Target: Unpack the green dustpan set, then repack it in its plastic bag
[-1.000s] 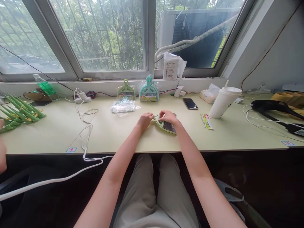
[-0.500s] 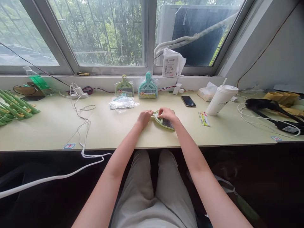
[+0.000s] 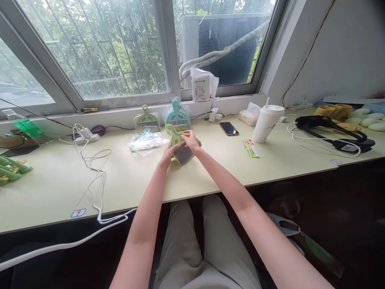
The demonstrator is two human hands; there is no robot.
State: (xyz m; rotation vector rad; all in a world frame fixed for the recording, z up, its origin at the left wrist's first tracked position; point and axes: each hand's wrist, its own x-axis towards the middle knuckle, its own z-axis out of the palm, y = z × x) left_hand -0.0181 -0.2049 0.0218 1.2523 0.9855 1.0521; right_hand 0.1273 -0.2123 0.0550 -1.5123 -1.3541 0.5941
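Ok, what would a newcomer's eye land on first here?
Probably the left hand and right hand holding a green dustpan and brush at the middle of the pale desk. Behind it stands a turquoise set in clear wrap; to the right, a tall white lidded cup.

Both bare forearms stretch forward and converge, the left forearm (image 3: pixel 149 200) rising more steeply than the right forearm (image 3: pixel 228 178). The right hand (image 3: pixel 191 142), fingers bent leftward, sits slightly beyond the left hand (image 3: pixel 169 153).
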